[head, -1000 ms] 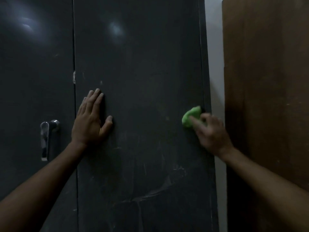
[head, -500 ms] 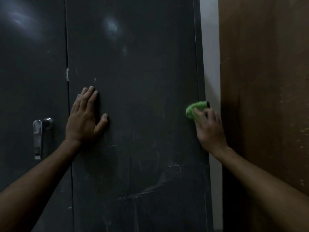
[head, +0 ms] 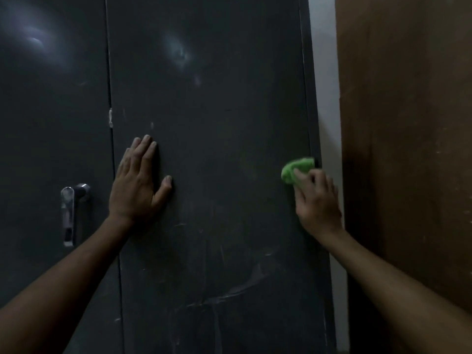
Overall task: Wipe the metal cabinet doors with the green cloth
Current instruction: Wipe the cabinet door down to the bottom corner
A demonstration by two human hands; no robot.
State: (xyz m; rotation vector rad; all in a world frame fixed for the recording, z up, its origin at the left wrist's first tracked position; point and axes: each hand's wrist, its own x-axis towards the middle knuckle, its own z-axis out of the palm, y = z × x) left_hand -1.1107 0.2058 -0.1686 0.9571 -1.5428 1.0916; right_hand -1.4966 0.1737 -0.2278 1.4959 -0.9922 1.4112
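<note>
A dark grey metal cabinet fills most of the view, with a right door and a left door split by a vertical seam. My right hand presses a bunched green cloth against the right door near its right edge. My left hand lies flat on the right door just right of the seam, fingers together and thumb spread, holding nothing. Pale smears and streaks mark the lower part of the right door.
A chrome lever handle hangs on the left door, left of my left hand. A strip of white wall runs beside the cabinet. A brown wooden panel stands close on the right.
My right hand with the cloth has stayed along the door's right edge, shifting slightly up and back down. The view has swung a little. My left hand has stayed flat on the door.
</note>
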